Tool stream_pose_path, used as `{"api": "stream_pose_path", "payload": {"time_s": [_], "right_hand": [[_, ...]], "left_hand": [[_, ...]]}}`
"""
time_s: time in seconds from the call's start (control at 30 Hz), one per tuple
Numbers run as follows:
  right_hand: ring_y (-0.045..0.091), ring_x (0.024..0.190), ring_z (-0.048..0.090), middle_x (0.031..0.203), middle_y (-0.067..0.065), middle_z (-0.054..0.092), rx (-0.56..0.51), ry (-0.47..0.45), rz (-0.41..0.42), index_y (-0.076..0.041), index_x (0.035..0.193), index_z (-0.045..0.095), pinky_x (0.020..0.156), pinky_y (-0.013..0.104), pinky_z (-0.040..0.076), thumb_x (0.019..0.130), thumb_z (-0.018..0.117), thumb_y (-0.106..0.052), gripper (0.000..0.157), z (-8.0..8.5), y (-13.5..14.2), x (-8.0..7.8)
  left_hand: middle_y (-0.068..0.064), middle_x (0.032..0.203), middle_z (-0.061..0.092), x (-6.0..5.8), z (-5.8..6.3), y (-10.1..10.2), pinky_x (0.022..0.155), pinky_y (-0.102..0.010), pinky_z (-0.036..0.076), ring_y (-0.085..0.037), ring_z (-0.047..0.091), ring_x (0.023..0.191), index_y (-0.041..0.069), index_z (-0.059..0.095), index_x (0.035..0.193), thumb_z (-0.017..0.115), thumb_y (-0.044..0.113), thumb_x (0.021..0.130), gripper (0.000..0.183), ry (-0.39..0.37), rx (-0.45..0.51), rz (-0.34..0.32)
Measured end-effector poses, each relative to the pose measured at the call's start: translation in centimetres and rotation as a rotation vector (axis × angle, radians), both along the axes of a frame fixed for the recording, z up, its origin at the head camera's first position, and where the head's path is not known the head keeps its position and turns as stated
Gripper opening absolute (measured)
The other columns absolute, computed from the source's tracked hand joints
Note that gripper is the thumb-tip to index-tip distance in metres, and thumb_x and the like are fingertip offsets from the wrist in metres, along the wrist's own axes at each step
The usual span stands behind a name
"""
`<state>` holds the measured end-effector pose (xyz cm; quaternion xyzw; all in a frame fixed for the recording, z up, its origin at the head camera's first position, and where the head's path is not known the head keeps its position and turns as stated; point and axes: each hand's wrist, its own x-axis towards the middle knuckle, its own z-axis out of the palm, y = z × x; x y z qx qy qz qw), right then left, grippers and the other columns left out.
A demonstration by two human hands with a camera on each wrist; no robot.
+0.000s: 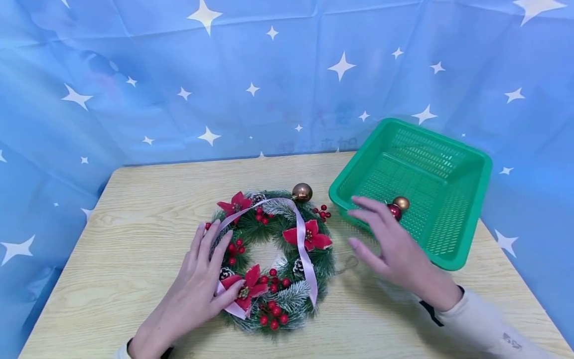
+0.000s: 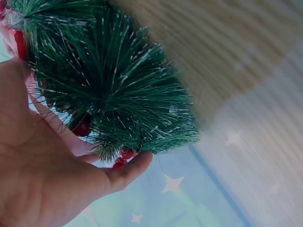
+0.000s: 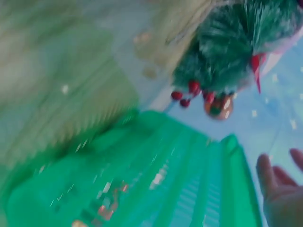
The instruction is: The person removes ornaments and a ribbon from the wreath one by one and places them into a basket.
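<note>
A green Christmas wreath point(image 1: 287, 294) with red poinsettias, berries and pinecones lies on the table. A pale lilac ribbon point(image 1: 301, 234) loops loosely over it. My left hand point(image 1: 195, 281) rests on the wreath's left side, fingers spread over the greenery and ribbon, thumb touching the near poinsettia point(image 1: 246, 290). A shiny copper-brown bauble point(image 1: 302, 192) sits at the wreath's far edge. My right hand point(image 1: 394, 249) hovers with nothing in it, between the wreath and the green basket point(image 1: 468, 219). Behind its fingers, a red bauble point(image 1: 394, 211) and a gold bauble point(image 1: 401, 203) lie in the basket.
The basket stands angled at the right of the wooden table point(image 1: 112, 239). A thin twine loop point(image 1: 349, 263) lies by the wreath's right side. A blue star-patterned cloth point(image 1: 251, 60) hangs behind the table.
</note>
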<state>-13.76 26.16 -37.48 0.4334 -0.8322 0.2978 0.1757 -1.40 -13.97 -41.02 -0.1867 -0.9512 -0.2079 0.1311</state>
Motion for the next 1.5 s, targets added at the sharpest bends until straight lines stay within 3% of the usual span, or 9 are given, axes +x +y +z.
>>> {"api": "stream_pose_path", "payload": {"time_s": [0.07,0.13,0.27,0.4,0.7,0.97,1.07,1.27,1.5], "right_hand": [[0.031,0.133,0.061,0.163,0.018,0.048,0.028,-0.014,0.067,-0.001,0.149,0.059,0.114,0.029,0.044,0.114,0.05,-0.05,0.061,-0.3,-0.8,0.4],[0.033,0.147,0.049,0.168,0.013,0.043,0.086,-0.087,0.103,-0.007,0.154,0.057,0.115,0.04,0.047,0.111,0.059,-0.049,0.061,-0.6,-1.3,0.9],[0.029,0.156,0.038,0.175,0.005,0.032,0.196,-0.222,0.132,-0.018,0.163,0.049,0.109,0.058,0.05,0.102,0.075,-0.05,0.074,-1.4,-2.1,1.4],[0.03,0.159,0.032,0.177,0.004,0.028,0.241,-0.261,0.144,-0.024,0.168,0.041,0.111,0.066,0.045,0.098,0.077,-0.059,0.085,-2.3,-2.8,1.2],[0.031,0.158,0.033,0.176,0.003,0.026,0.332,-0.309,0.135,-0.027,0.17,0.037,0.114,0.062,0.044,0.095,0.074,-0.069,0.093,-3.7,-3.7,0.7],[0.031,0.151,0.04,0.167,0.005,0.039,0.36,-0.26,0.11,-0.025,0.169,0.039,0.114,0.059,0.045,0.09,0.082,-0.062,0.097,-3.8,-4.4,0.9],[0.032,0.149,0.042,0.164,0.006,0.042,0.381,-0.25,0.073,-0.024,0.168,0.041,0.113,0.058,0.047,0.091,0.08,-0.065,0.096,-3.8,-4.8,1.4],[0.037,0.146,0.043,0.16,0.012,0.045,0.38,-0.228,0.015,-0.017,0.166,0.043,0.113,0.064,0.043,0.093,0.075,-0.069,0.096,-3.7,-5.5,3.0],[0.037,0.141,0.046,0.156,0.011,0.048,0.344,-0.206,-0.039,-0.017,0.165,0.044,0.106,0.066,0.044,0.092,0.078,-0.065,0.094,-3.9,-6.3,4.6]], "left_hand": [[-0.028,0.176,0.017,-0.1,0.0,-0.2,0.119,-0.076,0.024,-0.053,0.009,0.162,-0.004,0.031,0.168,0.078,0.04,0.093,0.099,0.007,0.008,-0.015],[-0.028,0.176,0.017,-0.2,0.0,-0.3,0.117,-0.078,0.025,-0.053,0.009,0.162,-0.003,0.031,0.168,0.077,0.04,0.094,0.097,0.006,0.013,-0.026],[-0.027,0.177,0.016,-0.3,0.1,-0.6,0.112,-0.082,0.029,-0.052,0.008,0.162,-0.003,0.031,0.168,0.078,0.039,0.093,0.098,-0.011,0.013,-0.04],[-0.025,0.177,0.015,-0.4,0.2,-0.8,0.111,-0.083,0.031,-0.05,0.007,0.163,-0.002,0.03,0.169,0.076,0.042,0.096,0.097,-0.02,0.01,-0.055],[-0.024,0.178,0.015,-0.1,0.2,-0.9,0.11,-0.082,0.032,-0.05,0.008,0.163,-0.001,0.031,0.169,0.074,0.043,0.097,0.094,-0.012,0.031,-0.045],[-0.022,0.179,0.014,0.8,0.5,-0.4,0.11,-0.081,0.03,-0.05,0.006,0.163,0.003,0.03,0.171,0.072,0.041,0.101,0.089,-0.031,0.043,0.035],[-0.021,0.179,0.013,1.1,0.6,0.1,0.11,-0.078,0.031,-0.049,0.005,0.164,0.004,0.031,0.171,0.073,0.043,0.1,0.091,-0.042,0.043,0.085],[-0.017,0.179,0.016,1.5,0.9,1.3,0.108,-0.078,0.031,-0.047,0.009,0.163,0.006,0.034,0.17,0.078,0.063,0.092,0.106,-0.07,0.045,0.191],[-0.021,0.177,0.019,1.6,0.7,2.1,0.106,-0.08,0.032,-0.055,0.019,0.158,0.006,0.035,0.169,0.08,0.069,0.087,0.112,-0.099,0.033,0.241]]}}
